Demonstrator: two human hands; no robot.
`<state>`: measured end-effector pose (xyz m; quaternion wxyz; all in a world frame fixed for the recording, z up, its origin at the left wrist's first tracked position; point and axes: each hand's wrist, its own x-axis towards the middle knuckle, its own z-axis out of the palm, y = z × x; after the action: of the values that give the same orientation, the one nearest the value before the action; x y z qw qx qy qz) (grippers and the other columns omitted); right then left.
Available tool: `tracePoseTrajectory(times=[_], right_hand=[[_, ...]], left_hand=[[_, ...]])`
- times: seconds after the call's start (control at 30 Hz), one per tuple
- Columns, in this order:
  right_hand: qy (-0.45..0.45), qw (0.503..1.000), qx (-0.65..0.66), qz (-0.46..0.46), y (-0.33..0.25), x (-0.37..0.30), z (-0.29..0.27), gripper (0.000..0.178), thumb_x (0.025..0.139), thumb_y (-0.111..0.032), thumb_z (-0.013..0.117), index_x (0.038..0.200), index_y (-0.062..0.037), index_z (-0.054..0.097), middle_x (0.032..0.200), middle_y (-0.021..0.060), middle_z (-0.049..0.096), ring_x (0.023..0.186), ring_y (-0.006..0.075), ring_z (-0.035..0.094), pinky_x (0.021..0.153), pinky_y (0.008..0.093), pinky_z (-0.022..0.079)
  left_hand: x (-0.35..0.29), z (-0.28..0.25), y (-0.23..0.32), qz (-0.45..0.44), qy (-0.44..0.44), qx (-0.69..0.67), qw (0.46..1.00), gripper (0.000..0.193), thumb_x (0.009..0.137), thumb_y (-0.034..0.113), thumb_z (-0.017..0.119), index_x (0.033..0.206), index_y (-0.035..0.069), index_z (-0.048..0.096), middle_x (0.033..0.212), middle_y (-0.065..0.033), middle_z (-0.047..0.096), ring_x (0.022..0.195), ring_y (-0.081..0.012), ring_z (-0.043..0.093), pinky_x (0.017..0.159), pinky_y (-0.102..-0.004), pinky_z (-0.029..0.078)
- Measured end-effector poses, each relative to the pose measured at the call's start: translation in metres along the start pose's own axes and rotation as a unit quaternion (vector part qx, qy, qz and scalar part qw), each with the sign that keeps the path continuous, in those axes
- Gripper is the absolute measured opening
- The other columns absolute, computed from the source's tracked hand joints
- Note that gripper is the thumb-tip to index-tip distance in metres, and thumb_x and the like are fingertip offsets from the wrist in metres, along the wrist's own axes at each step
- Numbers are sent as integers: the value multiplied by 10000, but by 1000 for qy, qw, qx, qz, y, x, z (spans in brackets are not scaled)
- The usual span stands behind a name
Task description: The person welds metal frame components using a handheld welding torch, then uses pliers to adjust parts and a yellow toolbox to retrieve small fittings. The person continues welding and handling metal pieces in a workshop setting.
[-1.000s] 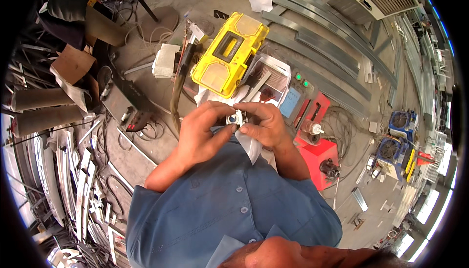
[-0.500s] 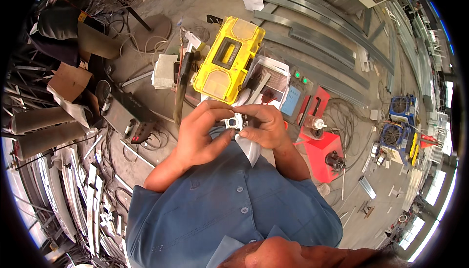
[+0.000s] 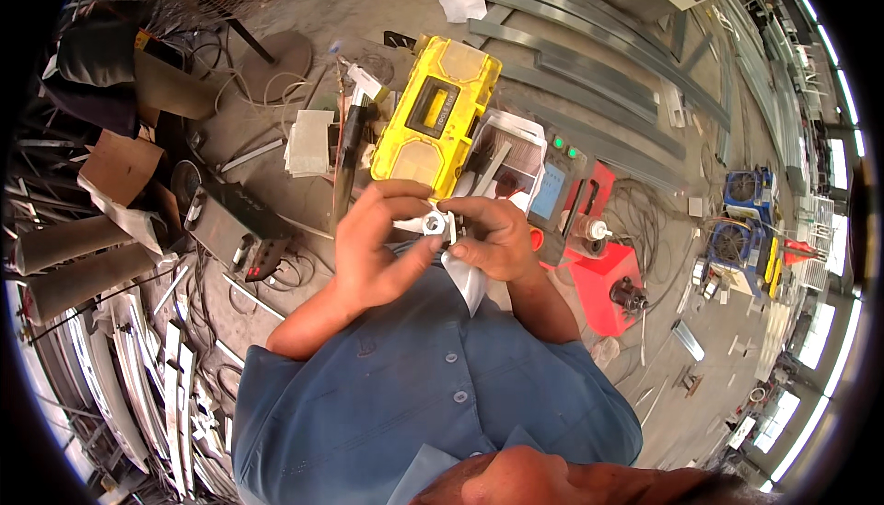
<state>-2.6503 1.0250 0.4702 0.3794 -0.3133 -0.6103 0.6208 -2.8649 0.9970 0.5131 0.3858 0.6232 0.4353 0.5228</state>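
Observation:
In front of my chest, both hands meet around small bright metal parts. My left hand [image 3: 382, 245] pinches a silvery ring-shaped part [image 3: 434, 224] with a dark hole between thumb and fingers. Close beside it, my right hand [image 3: 494, 236] is closed at the edge of a pale metal piece [image 3: 450, 228], mostly covered by the fingers. From under my right hand hangs a whitish, thin pointed sheet or bag [image 3: 466, 284]. Just beyond my fingertips lies a yellow toolbox [image 3: 405, 154] with clear lid compartments.
Right of the toolbox are a white bin [image 3: 529, 127] of loose items, a grey machine with green lights [image 3: 552, 178], a squeeze bottle [image 3: 587, 229] and a red stand [image 3: 608, 293]. A black box [image 3: 235, 224] is at left. Metal profiles [image 3: 589, 72] lie on the far floor.
The ring-shaped part has turned and shifted slightly left, apart from the piece at my right fingers. Both hands keep nearly the same place; the view has moved a little.

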Motion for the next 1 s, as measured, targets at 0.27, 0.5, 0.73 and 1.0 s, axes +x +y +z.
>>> tracePoseTrajectory(times=[0.27, 0.5, 0.73, 1.0], right_hand=[[69, 996, 55, 28, 17, -3, 0, 455, 839, -172, 821, 1239, -22, 665, 964, 15, 715, 817, 81, 637, 718, 245, 500], [221, 969, -89, -67, 8, 16, -66, 484, 813, -211, 829, 1240, -36, 681, 1039, 38, 712, 879, 101, 631, 783, 272, 517], [376, 924, -49, 46, 90, -17, -182, 404, 881, -156, 770, 1232, 16, 668, 987, 17, 676, 844, 82, 587, 735, 245, 478], [333, 936, 105, 37, 80, -48, -138, 507, 875, -183, 769, 1305, 30, 604, 1099, 78, 695, 932, 126, 653, 844, 285, 529]], left_hand=[[5, -16, -25, -82, 47, -131, 987, 237, 800, 0, 715, 1022, -41, 641, 1193, -173, 609, 1025, -202, 625, 865, -302, 528], [-4, -15, -49, -133, 43, -96, 985, 251, 787, -27, 693, 1035, -26, 654, 1185, -151, 628, 1013, -195, 632, 823, -279, 526], [5, -3, -60, -137, 10, -69, 988, 242, 794, -14, 692, 1035, -10, 666, 1156, -121, 655, 984, -179, 633, 784, -282, 526], [26, 26, -144, -176, -6, 88, 980, 230, 820, 71, 737, 1028, -12, 683, 1024, -135, 682, 885, -244, 679, 733, -333, 542]])
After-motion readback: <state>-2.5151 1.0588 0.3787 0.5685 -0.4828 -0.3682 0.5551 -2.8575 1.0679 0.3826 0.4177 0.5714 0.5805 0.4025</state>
